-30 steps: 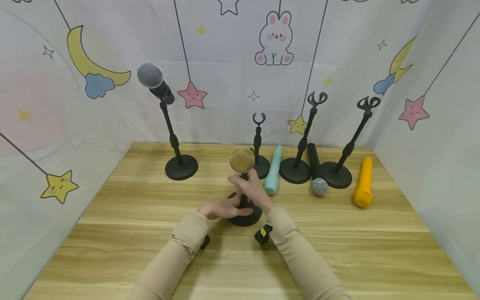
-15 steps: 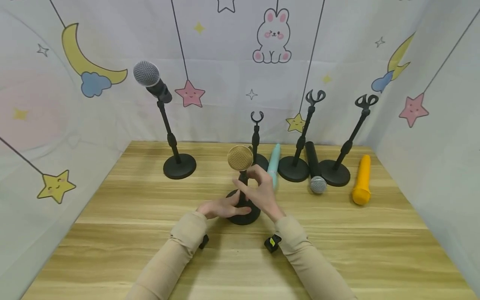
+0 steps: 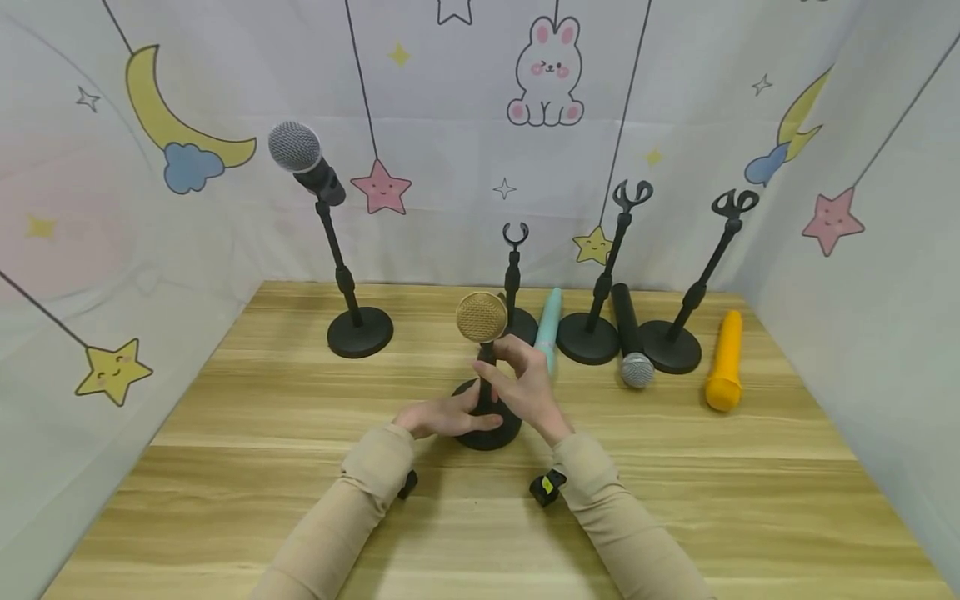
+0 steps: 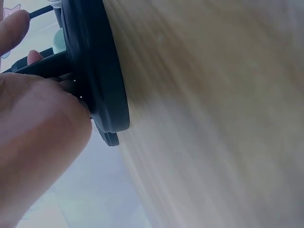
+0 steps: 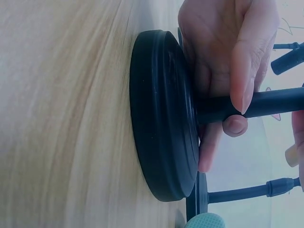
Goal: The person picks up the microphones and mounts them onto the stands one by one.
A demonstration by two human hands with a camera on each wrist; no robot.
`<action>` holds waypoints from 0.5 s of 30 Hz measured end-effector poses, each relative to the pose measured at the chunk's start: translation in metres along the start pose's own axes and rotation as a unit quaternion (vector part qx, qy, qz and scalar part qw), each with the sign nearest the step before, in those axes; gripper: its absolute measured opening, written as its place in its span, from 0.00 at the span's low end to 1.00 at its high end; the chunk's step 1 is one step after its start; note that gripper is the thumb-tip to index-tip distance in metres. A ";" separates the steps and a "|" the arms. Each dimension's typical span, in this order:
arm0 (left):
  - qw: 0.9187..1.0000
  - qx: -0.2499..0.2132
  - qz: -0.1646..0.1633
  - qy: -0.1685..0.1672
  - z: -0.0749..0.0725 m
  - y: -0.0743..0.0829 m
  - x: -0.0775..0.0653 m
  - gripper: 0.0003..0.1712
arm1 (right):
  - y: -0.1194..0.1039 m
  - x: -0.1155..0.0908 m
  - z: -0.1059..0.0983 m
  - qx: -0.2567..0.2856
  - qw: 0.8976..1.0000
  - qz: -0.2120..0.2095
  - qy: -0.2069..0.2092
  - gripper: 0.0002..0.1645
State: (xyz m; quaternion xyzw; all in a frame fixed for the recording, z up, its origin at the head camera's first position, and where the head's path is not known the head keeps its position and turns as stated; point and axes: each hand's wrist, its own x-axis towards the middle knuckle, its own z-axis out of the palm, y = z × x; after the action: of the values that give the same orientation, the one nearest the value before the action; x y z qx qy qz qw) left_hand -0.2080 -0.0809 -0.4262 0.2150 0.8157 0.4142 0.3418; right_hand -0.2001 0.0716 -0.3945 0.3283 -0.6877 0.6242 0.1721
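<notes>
Gold mesh caps the microphone (image 3: 482, 317) mounted on a short black stand (image 3: 487, 425) at the middle of the wooden surface (image 3: 300, 467). The left hand (image 3: 442, 417) rests on the stand's round base, its fingers curled around the bottom of the pole; the right wrist view shows those fingers (image 5: 247, 61) wrapped over the pole right where it meets the base. The right hand (image 3: 525, 387) is raised beside the pole just under the gold head, fingers loosely bent around it; whether they actually grip the pole cannot be told.

Further back, a grey-headed microphone (image 3: 296, 150) sits tilted on a tall stand (image 3: 358, 329) to the left. Three empty stands (image 3: 592, 333) stand along the rear edge, each topped by a bare clip. Lying between and beside them are a pale teal microphone (image 3: 550, 321), a black microphone with a silver head (image 3: 630, 342) and an orange microphone (image 3: 726, 358). A backdrop (image 3: 547, 75) printed with a rabbit, moons and stars encloses the surface.
</notes>
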 end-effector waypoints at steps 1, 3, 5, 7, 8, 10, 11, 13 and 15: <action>1.000 -0.002 0.000 -0.002 0.000 0.000 0.000 0.51 | 0.000 0.000 0.000 0.004 1.000 0.000 -0.003 0.09; 1.000 -0.002 -0.002 -0.001 0.001 0.000 0.000 0.51 | 0.001 0.000 0.000 0.008 1.000 -0.002 -0.008 0.10; 1.000 -0.003 -0.006 -0.001 0.001 0.001 -0.001 0.50 | 0.001 0.000 -0.001 0.010 1.000 -0.004 -0.013 0.10; 1.000 -0.001 -0.004 0.000 0.001 0.000 -0.001 0.50 | 0.001 0.000 -0.001 0.015 1.000 -0.003 -0.019 0.10; 1.000 0.000 -0.003 0.000 0.001 0.000 -0.001 0.50 | 0.002 0.000 -0.001 0.015 1.000 -0.002 -0.022 0.10; 1.000 0.004 0.002 0.000 0.001 0.000 -0.001 0.49 | 0.001 0.000 -0.002 0.013 0.999 0.002 -0.029 0.10; 1.000 0.005 0.003 0.001 0.000 0.000 -0.001 0.48 | 0.001 0.000 -0.002 0.010 0.999 0.005 -0.033 0.10; 1.000 0.006 0.000 0.001 0.000 0.000 -0.001 0.48 | 0.001 0.000 -0.003 0.002 0.999 0.014 -0.043 0.11; 1.000 0.007 -0.004 0.002 0.000 0.000 -0.001 0.48 | 0.000 0.000 -0.004 -0.007 0.998 0.025 -0.051 0.11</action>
State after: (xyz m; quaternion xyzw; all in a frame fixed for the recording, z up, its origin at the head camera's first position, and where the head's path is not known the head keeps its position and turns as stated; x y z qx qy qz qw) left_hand -0.2072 -0.0813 -0.4255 0.2137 0.8203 0.4073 0.3399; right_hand -0.2007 0.0758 -0.3943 0.3414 -0.7081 0.6056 0.1234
